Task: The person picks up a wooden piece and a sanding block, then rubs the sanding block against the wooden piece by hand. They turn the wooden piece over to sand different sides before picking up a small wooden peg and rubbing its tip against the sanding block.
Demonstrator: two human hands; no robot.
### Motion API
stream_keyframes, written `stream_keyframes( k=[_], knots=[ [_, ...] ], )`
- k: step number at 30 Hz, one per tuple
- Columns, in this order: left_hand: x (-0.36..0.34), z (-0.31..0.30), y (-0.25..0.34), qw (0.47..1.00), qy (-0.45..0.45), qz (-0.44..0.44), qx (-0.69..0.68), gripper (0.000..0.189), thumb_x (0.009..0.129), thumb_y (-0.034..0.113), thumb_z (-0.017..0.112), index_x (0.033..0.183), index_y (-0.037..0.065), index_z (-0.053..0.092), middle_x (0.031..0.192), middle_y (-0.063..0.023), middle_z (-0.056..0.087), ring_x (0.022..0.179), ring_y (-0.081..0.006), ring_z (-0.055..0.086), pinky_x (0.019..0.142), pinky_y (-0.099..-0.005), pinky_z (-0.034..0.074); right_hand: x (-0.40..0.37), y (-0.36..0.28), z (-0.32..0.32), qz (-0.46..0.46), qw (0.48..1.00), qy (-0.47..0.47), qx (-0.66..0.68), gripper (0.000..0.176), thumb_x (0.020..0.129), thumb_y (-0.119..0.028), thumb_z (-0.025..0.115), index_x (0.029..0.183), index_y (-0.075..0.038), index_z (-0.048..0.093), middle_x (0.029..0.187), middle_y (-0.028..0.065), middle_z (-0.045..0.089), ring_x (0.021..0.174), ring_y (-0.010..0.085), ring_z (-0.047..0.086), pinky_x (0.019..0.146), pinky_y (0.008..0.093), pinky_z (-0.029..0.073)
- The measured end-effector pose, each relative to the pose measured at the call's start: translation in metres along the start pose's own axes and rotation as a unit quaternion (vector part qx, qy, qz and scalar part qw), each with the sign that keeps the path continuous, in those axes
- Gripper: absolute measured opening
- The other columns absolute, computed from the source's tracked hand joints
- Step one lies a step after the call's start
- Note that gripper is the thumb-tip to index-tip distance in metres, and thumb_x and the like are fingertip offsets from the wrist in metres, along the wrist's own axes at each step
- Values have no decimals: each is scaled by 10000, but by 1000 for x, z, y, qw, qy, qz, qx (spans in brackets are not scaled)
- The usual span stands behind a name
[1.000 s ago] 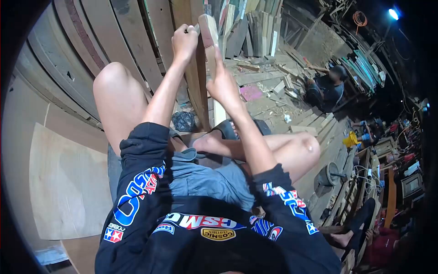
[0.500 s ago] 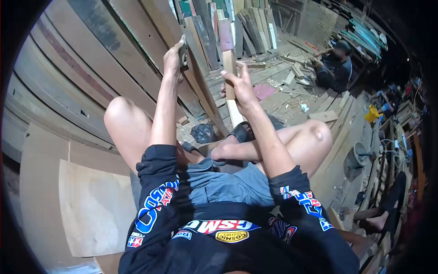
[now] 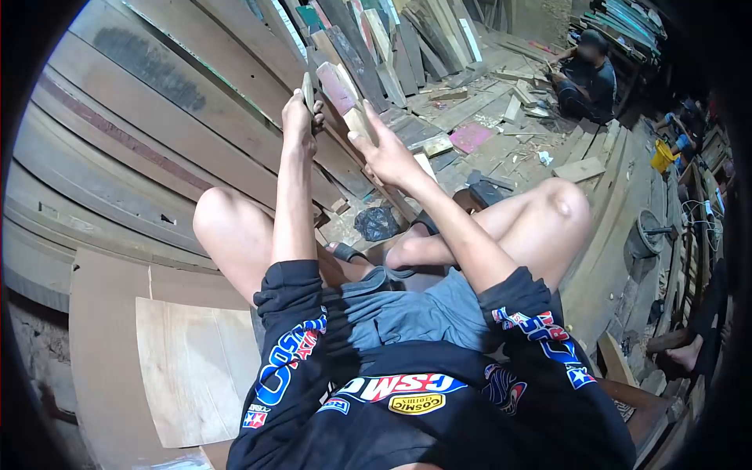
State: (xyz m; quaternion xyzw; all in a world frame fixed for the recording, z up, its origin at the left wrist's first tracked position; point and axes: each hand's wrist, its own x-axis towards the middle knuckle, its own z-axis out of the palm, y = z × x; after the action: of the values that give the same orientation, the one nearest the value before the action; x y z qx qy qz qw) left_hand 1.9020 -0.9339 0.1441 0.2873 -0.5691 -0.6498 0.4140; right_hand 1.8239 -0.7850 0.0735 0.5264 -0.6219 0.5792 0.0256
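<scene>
My left hand (image 3: 299, 124) is raised in front of me, closed around a small flat wooden piece (image 3: 308, 89) whose end sticks up past the fingers. Just to its right, my right hand (image 3: 385, 155) grips a wooden strip (image 3: 358, 122). A pinkish, sandpaper-like covering (image 3: 337, 88) is on the strip's upper end. The strip leans to the left, its top close to the piece in my left hand. Its lower part is partly hidden behind my right hand.
Long boards (image 3: 117, 125) lean at the left, and several offcuts (image 3: 439, 47) stand at the back. A black plastic bag (image 3: 376, 224) lies near my feet. Another person (image 3: 587, 78) sits at the far right. A bucket (image 3: 646, 235) stands on the right, beside planks.
The wooden strip has tilted left and its pinkish end has come near the piece in my left hand. My right hand has moved left and the camera view has shifted.
</scene>
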Motion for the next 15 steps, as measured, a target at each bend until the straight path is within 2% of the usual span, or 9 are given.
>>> stream_keyframes(
  k=[1,4,6,8,9,12,13,14,15],
  knots=[
    [-1,1,2,1000,-9,10,-9,347,984,396,354,956,122,566,669,50,486,494,-71,408,462,-229,339,0,-18,-8,71,994,-54,64,720,912,-353,513,1473,-52,177,1298,330,460,1259,398,435,1043,397,352],
    [-6,-1,6,997,-61,4,-49,273,968,340,390,947,132,565,664,53,485,480,-69,406,450,-232,338,0,-27,-2,55,997,-48,37,725,909,-344,513,1449,15,190,1267,337,482,1198,420,487,1015,412,382],
    [-8,1,7,996,-58,13,-61,207,947,291,430,903,139,565,648,57,478,462,-68,392,438,-227,323,-2,-35,-6,76,994,-73,35,713,909,-329,504,1426,62,206,1231,348,500,1177,433,497,1018,422,377],
    [-14,3,10,999,-11,44,13,186,941,276,449,894,133,560,632,58,468,452,-65,378,432,-226,309,-2,-42,-10,89,992,-89,1,704,915,-320,493,1439,37,189,1184,352,529,1145,441,517,1005,436,387],
    [-7,0,6,998,-8,59,6,256,951,279,459,843,63,542,620,22,477,477,-73,405,431,-247,326,-1,-45,-13,119,986,-115,23,691,920,-322,515,1473,-69,186,1355,334,390,1281,421,389,1067,412,321],
    [-8,0,4,995,24,86,51,271,955,270,454,878,30,551,626,12,487,486,-80,416,439,-254,329,-2,-42,-12,97,984,-142,-45,691,922,-322,516,1488,-143,163,1315,337,427,1260,433,411,1061,429,326],
    [-1,-2,0,992,26,93,75,307,962,271,435,907,-6,557,655,-32,533,507,-105,460,457,-279,362,-5,-51,-16,103,981,-153,-57,740,872,-251,555,1493,-184,158,1278,334,458,1237,438,433,1057,441,329],
    [5,-4,-4,993,33,93,68,307,962,271,435,907,-6,557,655,-32,533,507,-105,460,457,-279,362,-8,-51,-18,99,980,-161,-62,740,872,-251,555,1493,-184,158,1278,334,458,1237,438,433,1057,441,329],
    [11,-5,-9,982,48,131,128,321,963,271,428,925,-20,560,675,-56,553,531,-129,488,482,-301,388,-10,-50,-19,104,978,-166,-69,780,831,-202,562,1494,-187,152,1277,338,455,1237,437,434,1056,442,331]
  ],
)
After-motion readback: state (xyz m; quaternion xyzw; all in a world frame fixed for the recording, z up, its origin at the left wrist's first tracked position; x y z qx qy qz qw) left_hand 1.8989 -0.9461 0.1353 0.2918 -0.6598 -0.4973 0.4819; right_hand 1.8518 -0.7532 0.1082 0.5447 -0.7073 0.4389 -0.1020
